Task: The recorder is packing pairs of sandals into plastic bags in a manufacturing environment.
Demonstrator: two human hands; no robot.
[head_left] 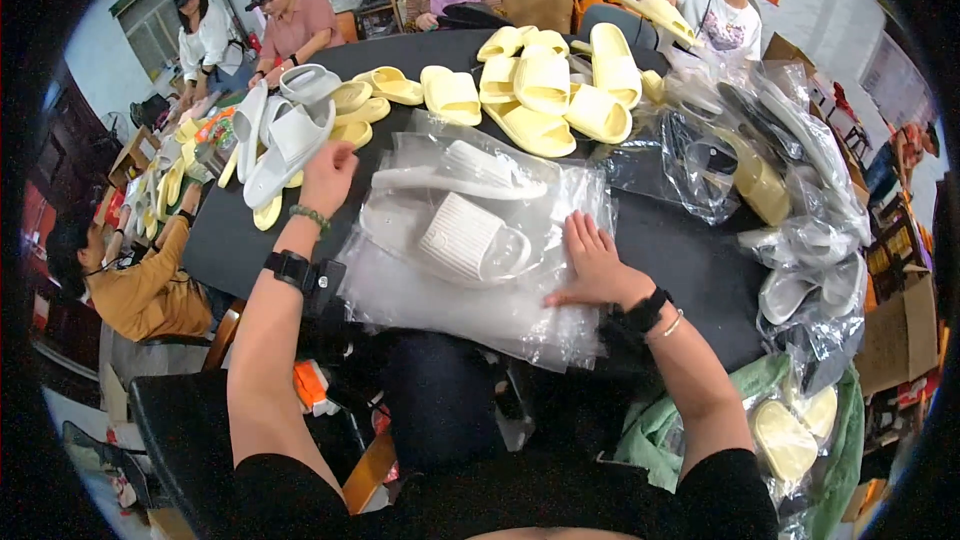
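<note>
Head view: left hand [326, 176] grips white slipper [283, 150], long axis upper-right to lower-left.

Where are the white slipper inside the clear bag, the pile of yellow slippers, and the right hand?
white slipper [465, 238], head view, ribbed strap.
yellow slippers [540, 80], head view, middle of pile.
right hand [592, 265], head view, back of hand.

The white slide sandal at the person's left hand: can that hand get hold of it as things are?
Probably yes. The left hand is already at the white slide sandal, fingers against its edge, nothing between them. The right hand lies flat on the clear plastic bags.
</note>
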